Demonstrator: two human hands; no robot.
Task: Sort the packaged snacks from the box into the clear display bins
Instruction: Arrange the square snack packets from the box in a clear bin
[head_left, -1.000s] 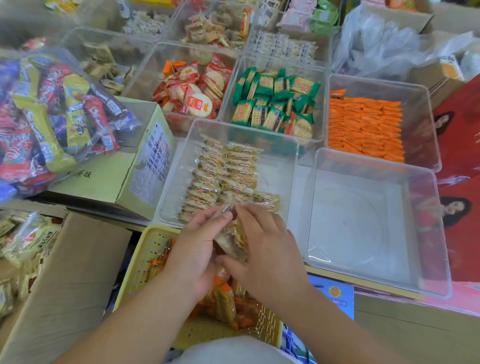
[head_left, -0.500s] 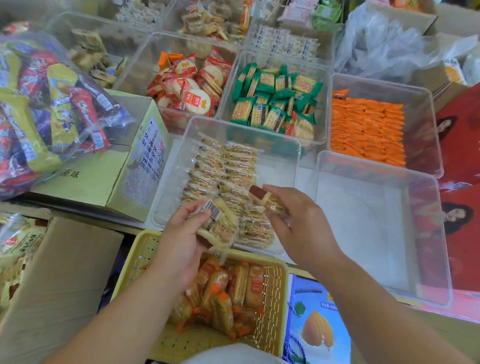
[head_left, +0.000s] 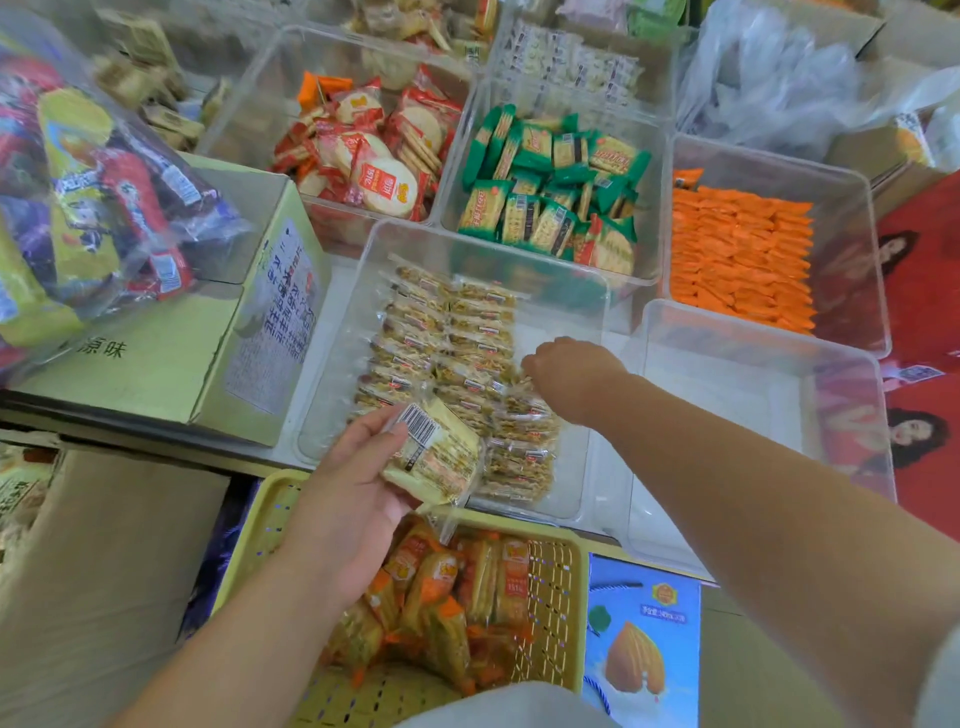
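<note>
Filling the middle bin (head_left: 483, 244) is in hand. The left hand (head_left: 358, 499) grips a stack of packets (head_left: 436, 457) over the bin's near rim. The right hand (head_left: 566, 371) reaches onto the rows (head_left: 452, 332) inside, fingers hidden, so I can't tell its hold. Next packets should probably go in the bare strip by the bin's right wall, lowered clear of the rim.

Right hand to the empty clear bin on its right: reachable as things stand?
Probably yes. The right hand is down in the nut-bar bin, and the empty bin stands directly beside it, open-topped with nothing over it. Only the bins' adjoining walls lie between, so a lift over them should do.
</note>
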